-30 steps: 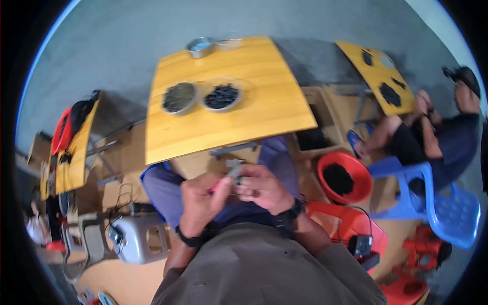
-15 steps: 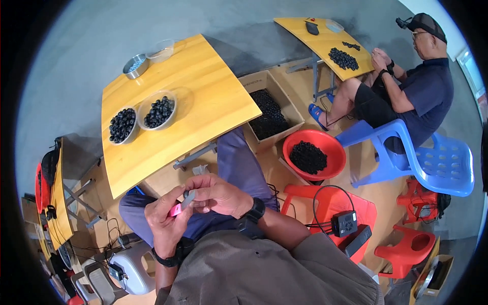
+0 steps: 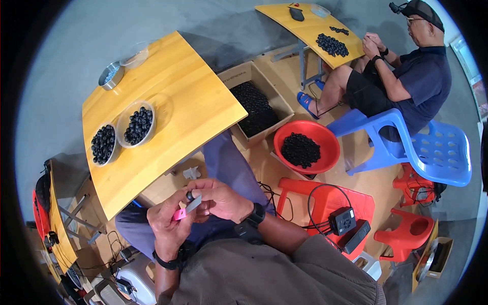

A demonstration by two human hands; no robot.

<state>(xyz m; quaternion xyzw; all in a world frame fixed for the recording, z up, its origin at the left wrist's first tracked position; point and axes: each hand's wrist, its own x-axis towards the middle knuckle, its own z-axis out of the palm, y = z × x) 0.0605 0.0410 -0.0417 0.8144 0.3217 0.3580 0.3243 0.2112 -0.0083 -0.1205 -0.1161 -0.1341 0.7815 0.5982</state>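
My left hand [image 3: 166, 223] is closed on the pink handle of a small knife [image 3: 193, 204], whose grey blade points up and right toward my other hand. Between the fingertips of my right hand [image 3: 227, 202] is a small round black piece [image 3: 190, 195], right beside the blade. Both hands are together above my lap, in front of the table's near edge. Two clear plastic bowls hold many similar black pieces, some showing a hole: the left bowl [image 3: 100, 163] and the right bowl [image 3: 153, 133] stand side by side on the yellow wooden table [image 3: 178, 86].
A steel bowl [image 3: 116, 81] with light blue bits stands near a clear container [image 3: 136, 57]. A cardboard box [image 3: 278, 122] and red basin [image 3: 331, 142] hold black pieces. Right of me is a red stool [image 3: 300, 187] with cabled devices. A person [image 3: 422, 76] sits at another table [image 3: 284, 30].
My view has shifted, so the surroundings sit further left and the near tabletop slightly lower. More of the blade and the black piece shows between my hands, which stay together.
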